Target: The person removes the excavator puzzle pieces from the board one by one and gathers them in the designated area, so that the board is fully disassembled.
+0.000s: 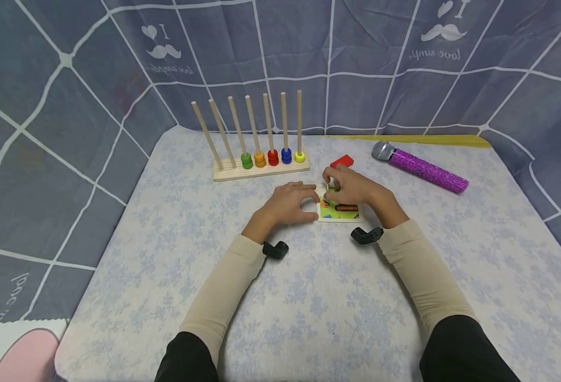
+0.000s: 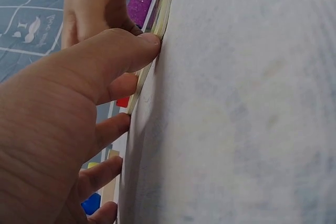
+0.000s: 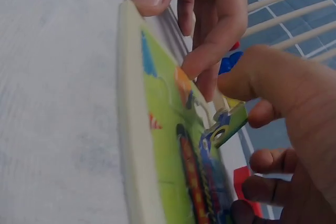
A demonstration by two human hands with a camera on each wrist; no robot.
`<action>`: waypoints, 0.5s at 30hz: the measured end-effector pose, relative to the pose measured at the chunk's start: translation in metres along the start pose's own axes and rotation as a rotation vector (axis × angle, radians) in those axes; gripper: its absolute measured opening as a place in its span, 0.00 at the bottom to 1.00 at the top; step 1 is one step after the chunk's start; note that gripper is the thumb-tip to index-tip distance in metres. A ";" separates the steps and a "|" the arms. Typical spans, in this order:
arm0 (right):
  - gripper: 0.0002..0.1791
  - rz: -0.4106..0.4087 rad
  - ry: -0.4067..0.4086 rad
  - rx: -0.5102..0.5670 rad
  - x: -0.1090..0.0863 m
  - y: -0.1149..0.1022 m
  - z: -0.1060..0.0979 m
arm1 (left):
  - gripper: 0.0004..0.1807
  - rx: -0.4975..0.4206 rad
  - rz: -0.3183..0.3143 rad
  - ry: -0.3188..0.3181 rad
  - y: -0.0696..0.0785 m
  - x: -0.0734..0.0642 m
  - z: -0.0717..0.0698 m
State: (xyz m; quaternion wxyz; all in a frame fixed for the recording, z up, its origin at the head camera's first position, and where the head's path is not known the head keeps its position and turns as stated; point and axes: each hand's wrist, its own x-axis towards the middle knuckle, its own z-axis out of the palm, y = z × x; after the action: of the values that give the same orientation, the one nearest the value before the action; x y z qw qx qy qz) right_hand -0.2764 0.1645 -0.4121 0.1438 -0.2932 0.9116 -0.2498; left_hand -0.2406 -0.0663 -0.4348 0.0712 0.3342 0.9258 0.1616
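Observation:
A small jigsaw puzzle board (image 1: 339, 218) with a pale wooden rim and a bright green picture lies on the table between the hands. My left hand (image 1: 287, 204) rests its thumb and fingertips along the board's left edge, the thumb at the near corner. Over the board's far left part, my right hand (image 1: 354, 185) pinches a puzzle piece (image 3: 231, 124) between thumb and index finger. That piece stands tilted up from the picture in the right wrist view. Beyond the right hand lies a red block (image 1: 343, 161).
A wooden rod stand (image 1: 261, 172) with coloured beads on several upright rods is at the back left. The purple glittery microphone (image 1: 425, 168) lies at the back right. A patterned cloth covers the table (image 1: 318, 297); a grey curtain (image 1: 356, 101) hangs behind.

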 end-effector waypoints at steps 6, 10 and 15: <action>0.17 -0.097 0.044 0.026 0.000 0.005 0.004 | 0.22 -0.015 0.007 0.006 0.000 0.000 0.001; 0.17 -0.136 0.054 0.050 0.000 0.007 0.005 | 0.22 -0.048 0.005 0.002 -0.001 0.000 0.001; 0.17 -0.133 0.065 0.066 0.000 0.009 0.006 | 0.22 -0.081 0.002 -0.010 -0.001 -0.001 0.001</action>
State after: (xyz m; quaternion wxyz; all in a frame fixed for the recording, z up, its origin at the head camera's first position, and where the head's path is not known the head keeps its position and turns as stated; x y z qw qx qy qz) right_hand -0.2779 0.1688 -0.4220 0.1068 -0.3398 0.8855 -0.2983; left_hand -0.2404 -0.0673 -0.4357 0.0892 0.3328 0.9178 0.1972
